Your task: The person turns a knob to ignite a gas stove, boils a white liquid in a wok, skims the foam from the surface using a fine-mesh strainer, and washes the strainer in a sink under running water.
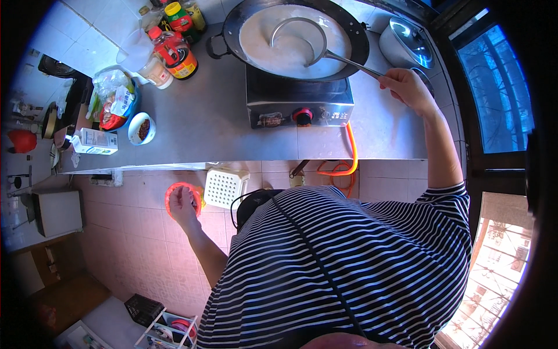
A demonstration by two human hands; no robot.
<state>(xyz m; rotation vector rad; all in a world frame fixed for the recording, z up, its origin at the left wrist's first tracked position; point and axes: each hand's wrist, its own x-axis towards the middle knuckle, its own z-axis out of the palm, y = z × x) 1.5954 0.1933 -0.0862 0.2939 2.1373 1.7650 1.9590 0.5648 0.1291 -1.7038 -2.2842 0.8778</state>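
Observation:
My right hand (406, 89) grips the metal handle of a large ladle (348, 62) at its end. The ladle's round bowl rests partly sunk in a milky white liquid (259, 37). This liquid fills much of a black wok (357, 41), which sits on a single-burner gas stove (301, 98) with a red-rimmed knob. My left hand (182, 203) hangs away from the counter, its fingers curled. In the picture it overlaps a red-rimmed bin (169, 201) on the floor; whether the fingers hold anything is not visible.
Sauce bottles (181, 61) and a plastic tub (157, 74) stand left of the wok. Nearer are a white bowl of dark red bits (142, 128), a carton (95, 141) and a bagged basket (115, 102). A lidded pot (405, 43) stands right. Below, an orange hose (353, 150) droops near a plastic stool (226, 187).

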